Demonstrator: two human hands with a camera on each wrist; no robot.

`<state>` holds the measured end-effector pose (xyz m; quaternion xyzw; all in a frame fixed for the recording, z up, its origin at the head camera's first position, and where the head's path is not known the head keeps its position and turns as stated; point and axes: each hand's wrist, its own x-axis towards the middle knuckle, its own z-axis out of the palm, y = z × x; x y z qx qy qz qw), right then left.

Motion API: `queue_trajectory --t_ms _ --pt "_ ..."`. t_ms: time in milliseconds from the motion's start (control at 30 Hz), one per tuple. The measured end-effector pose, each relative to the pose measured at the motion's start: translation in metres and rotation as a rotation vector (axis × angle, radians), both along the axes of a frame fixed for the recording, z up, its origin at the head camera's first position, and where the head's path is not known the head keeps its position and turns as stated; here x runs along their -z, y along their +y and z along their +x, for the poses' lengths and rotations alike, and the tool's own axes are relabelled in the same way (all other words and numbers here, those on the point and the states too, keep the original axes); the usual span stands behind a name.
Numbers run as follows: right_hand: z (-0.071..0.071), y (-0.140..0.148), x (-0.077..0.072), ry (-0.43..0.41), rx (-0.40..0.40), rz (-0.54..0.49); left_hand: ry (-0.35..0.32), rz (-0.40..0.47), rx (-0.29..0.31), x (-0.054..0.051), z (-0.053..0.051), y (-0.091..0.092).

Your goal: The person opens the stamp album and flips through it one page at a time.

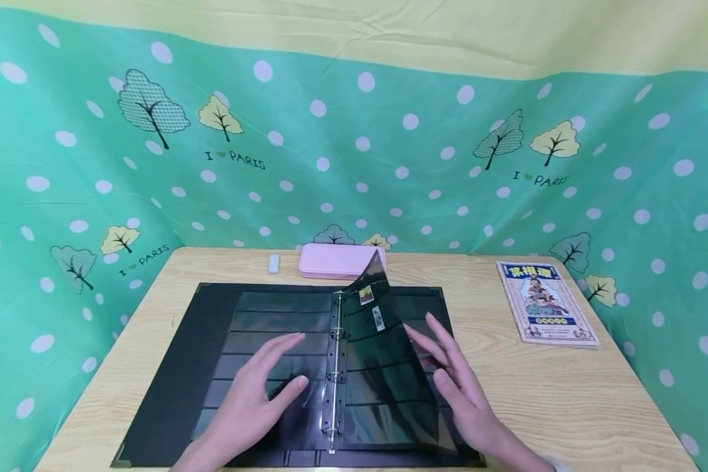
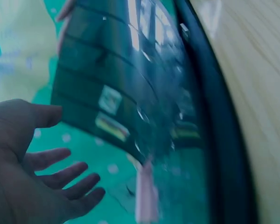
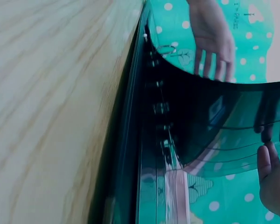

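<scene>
A black ring-binder stamp album (image 1: 212, 373) lies spread on the table, its metal rings (image 1: 336, 377) running down the middle. One dark strip-pocket page (image 1: 383, 373) stands partly lifted and curved over the right side. Near its top are two stamps, a red-and-yellow one (image 1: 366, 295) and a narrow pale one (image 1: 378, 318). My left hand (image 1: 254, 393) hovers above the left page with fingers spread, holding nothing. At the lifted page's outer edge is my right hand (image 1: 457, 380), its fingers loosely extended; whether they touch the page I cannot tell.
Behind the album lie a pink case (image 1: 336, 261) and a small white block (image 1: 274, 264). A booklet (image 1: 547, 303) with a colourful cover rests at the table's right. A green dotted cloth (image 1: 354, 164) hangs behind the wooden table (image 1: 507, 393).
</scene>
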<state>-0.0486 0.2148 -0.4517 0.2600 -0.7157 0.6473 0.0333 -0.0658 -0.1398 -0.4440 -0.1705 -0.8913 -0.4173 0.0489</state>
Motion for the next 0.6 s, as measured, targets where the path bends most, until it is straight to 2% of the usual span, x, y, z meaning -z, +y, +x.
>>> queue_trajectory --t_ms 100,200,267,367,467,600 --pt "0.0 -0.005 -0.001 0.021 -0.054 -0.012 -0.008 0.088 0.026 -0.01 0.004 0.012" --pt "-0.001 -0.011 -0.002 0.077 -0.099 -0.014 -0.037 0.193 0.077 -0.014 0.005 0.022" --pt "-0.002 -0.015 -0.003 0.092 -0.129 -0.013 -0.097 0.273 0.117 -0.017 0.006 0.03" --pt "-0.002 -0.018 -0.003 0.061 -0.181 -0.003 -0.234 0.364 0.147 -0.024 0.007 0.041" --pt "-0.001 -0.02 -0.003 -0.016 -0.227 0.019 -0.376 0.433 0.141 -0.031 0.009 0.05" --pt "0.0 -0.023 -0.003 -0.048 -0.305 0.044 -0.46 0.487 0.104 -0.034 0.011 0.059"
